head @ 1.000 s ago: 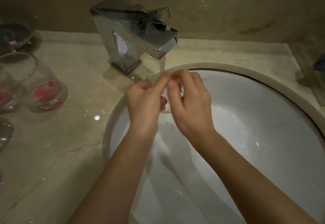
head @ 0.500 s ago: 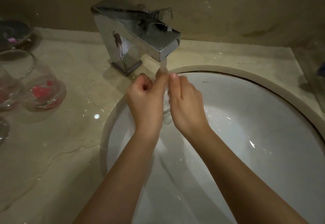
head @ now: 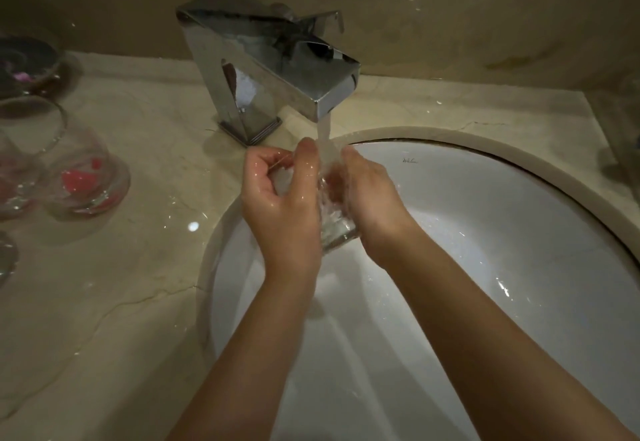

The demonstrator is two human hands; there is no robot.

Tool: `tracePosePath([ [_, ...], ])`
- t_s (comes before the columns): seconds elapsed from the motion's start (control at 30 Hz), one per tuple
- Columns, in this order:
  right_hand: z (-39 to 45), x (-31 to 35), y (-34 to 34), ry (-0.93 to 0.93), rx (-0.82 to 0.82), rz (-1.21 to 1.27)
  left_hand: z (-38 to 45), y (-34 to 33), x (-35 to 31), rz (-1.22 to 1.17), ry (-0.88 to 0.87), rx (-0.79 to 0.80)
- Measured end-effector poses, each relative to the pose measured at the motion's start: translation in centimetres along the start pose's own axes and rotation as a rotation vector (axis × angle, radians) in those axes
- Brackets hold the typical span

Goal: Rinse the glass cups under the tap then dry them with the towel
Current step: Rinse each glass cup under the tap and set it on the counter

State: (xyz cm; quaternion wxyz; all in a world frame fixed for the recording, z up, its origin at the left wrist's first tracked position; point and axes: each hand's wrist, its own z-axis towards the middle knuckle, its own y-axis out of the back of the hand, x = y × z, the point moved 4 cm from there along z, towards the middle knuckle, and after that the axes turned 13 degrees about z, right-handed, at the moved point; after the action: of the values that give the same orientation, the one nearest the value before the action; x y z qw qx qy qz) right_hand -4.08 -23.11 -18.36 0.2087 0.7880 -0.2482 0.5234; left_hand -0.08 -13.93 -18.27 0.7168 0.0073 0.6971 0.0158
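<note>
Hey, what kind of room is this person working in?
Most likely a bathroom vanity: a round white undermount basin set in a marble-look counter, with a squared chrome tap running against the wall.

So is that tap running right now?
On. A stream of water falls from the tap spout onto the glass cup held between both hands over the sink.

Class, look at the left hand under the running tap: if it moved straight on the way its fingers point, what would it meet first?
Probably the tap: the left hand, gripping the glass cup, points up toward its base; depth is unclear.
</note>
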Motion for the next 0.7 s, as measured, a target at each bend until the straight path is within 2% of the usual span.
tracePosePath([
  [0.07, 0.1, -0.1, -0.3, -0.021, 0.000, 0.037, 0.4, -0.1, -0.2, 0.020, 0.006, 0.036],
  [0.13, -0.4, 0.1, -0.8, 0.105, 0.004, -0.028, 0.7, -0.3, -0.1, 0.040, 0.014, 0.079],
  [0.2, -1.0, 0.5, -0.9, 0.130, -0.016, -0.010, 0.9, -0.3, -0.2, 0.041, 0.035, 0.094],
  [0.33, -0.1, -0.1, -1.4, -0.138, -0.017, 0.177, 1.4, -0.4, -0.3, -0.102, 0.132, 0.146],
  [0.5, -0.3, 0.0, -1.0, 0.044, -0.053, 0.104, 1.7, -1.0, -0.6, 0.030, 0.085, 0.236],
  [0.53, -0.2, -0.2, -0.8, 0.031, -0.035, 0.110, 1.7, -1.1, -0.6, 0.016, 0.106, 0.244],
  [0.63, -0.5, -0.2, -0.7, -0.207, 0.068, 0.352, 1.5, -1.3, -0.1, -0.104, 0.235, 0.296],
  [0.7, -0.5, -0.3, -0.5, -0.234, 0.079, 0.347, 1.0, -1.5, 0.4, -0.059, 0.218, 0.331],
])
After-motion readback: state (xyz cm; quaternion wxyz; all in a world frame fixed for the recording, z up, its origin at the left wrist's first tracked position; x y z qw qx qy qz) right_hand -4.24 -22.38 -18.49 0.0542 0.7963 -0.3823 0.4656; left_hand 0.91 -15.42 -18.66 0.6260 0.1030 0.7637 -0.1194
